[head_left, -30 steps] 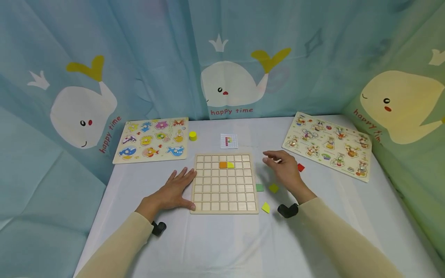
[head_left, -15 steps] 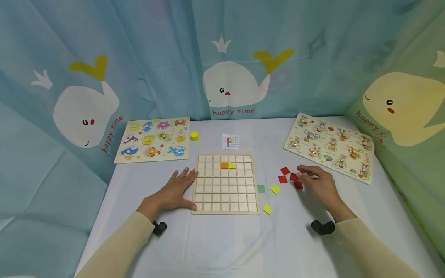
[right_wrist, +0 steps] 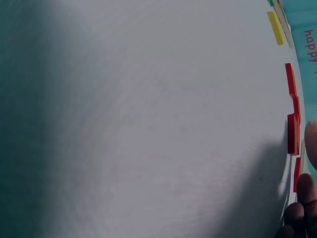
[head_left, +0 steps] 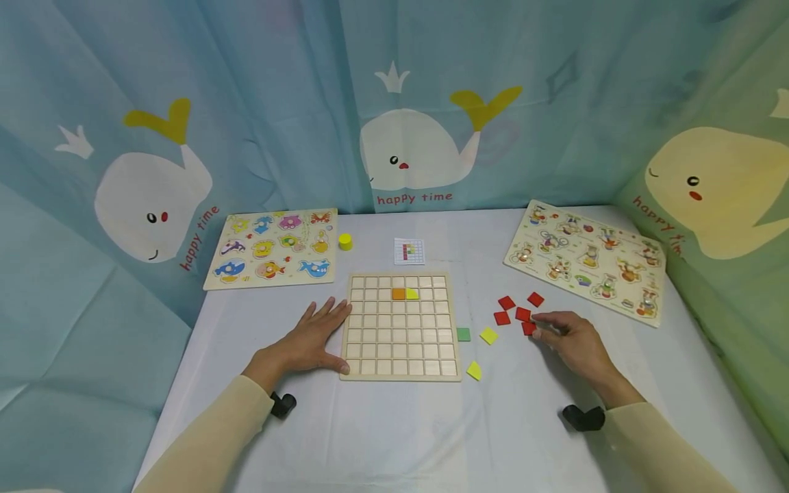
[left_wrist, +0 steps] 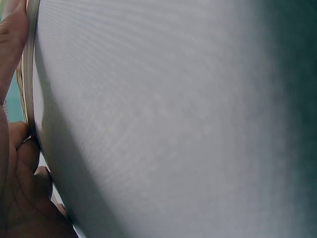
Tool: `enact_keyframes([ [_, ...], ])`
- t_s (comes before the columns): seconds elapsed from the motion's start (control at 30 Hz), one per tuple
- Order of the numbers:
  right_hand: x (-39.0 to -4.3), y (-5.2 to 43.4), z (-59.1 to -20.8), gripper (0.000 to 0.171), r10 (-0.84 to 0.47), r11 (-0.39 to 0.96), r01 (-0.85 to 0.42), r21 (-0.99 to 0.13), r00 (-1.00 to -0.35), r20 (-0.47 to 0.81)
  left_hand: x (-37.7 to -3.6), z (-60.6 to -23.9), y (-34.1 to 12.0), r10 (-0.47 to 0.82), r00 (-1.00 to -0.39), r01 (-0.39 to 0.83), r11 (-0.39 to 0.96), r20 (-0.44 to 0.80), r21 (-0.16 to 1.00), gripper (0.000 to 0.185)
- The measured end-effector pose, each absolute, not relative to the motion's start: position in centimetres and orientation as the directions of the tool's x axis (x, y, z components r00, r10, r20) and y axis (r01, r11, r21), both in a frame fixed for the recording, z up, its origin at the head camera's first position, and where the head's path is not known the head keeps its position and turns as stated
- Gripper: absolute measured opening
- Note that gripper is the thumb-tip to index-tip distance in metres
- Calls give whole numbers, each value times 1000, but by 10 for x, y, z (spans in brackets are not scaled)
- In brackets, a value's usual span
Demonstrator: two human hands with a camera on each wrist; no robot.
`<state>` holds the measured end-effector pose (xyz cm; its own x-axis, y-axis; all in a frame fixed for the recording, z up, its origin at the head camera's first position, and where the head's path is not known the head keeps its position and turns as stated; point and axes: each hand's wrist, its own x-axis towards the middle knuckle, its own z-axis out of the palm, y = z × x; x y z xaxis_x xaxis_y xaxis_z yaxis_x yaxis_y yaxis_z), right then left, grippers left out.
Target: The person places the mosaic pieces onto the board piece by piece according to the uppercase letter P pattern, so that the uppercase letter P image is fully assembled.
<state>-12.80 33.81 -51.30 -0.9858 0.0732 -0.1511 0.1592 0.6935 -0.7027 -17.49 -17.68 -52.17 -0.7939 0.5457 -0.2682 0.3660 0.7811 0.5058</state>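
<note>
My left hand (head_left: 302, 344) rests with spread fingers at the left edge of a wooden grid board (head_left: 401, 375); in the left wrist view its fingers (left_wrist: 29, 163) lie along the board's side. An orange square tile (head_left: 398, 294) and a yellow quarter-round tile (head_left: 411, 294) sit side by side in the board's second row. My right hand (head_left: 576, 346) is low over the table, thumb and index fingertip apart at the right side of the nearest red square tile (head_left: 528, 329). Another red tile (head_left: 523, 314) touches or nearly touches that one, with several more red tiles (head_left: 502, 318) around.
Between board and red tiles lie a green tile (head_left: 464, 334), a yellow square tile (head_left: 489, 335) and a yellow curved-edge tile (head_left: 474, 370). A pattern card (head_left: 418, 259), a yellow cylinder (head_left: 345, 242) and two picture puzzles, left (head_left: 283, 274) and right (head_left: 518, 260), stand farther back.
My right hand has moved from beside the board rightward to the red tiles, then slightly toward me, uncovering a red tile at the back. The left hand stays in place.
</note>
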Motion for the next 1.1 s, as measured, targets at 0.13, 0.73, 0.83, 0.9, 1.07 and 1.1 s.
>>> enact_keyframes([
  [0.13,-128,337,-515,39,67,715,159,-681,-985,-160,-174,-521,-177,550,-793,372,778,-262,506,128],
  [0.73,-132,337,-519,36,50,778,147,-611,-984,-173,-172,-520,-177,547,-795,369,780,-263,505,128],
  [0.83,-131,337,-516,39,37,781,135,-610,-984,-172,-172,-519,-177,547,-794,369,780,-265,505,128],
  [0.9,-130,338,-513,37,32,775,115,-622,-989,-144,-173,-519,-177,547,-793,367,780,-268,506,128],
  [1.07,-128,339,-509,31,58,736,66,-673,-998,-35,-174,-521,-176,544,-792,364,784,-276,502,128],
  [1.1,-128,339,-509,31,65,729,60,-682,-998,-19,-175,-521,-176,544,-792,365,787,-278,498,128],
])
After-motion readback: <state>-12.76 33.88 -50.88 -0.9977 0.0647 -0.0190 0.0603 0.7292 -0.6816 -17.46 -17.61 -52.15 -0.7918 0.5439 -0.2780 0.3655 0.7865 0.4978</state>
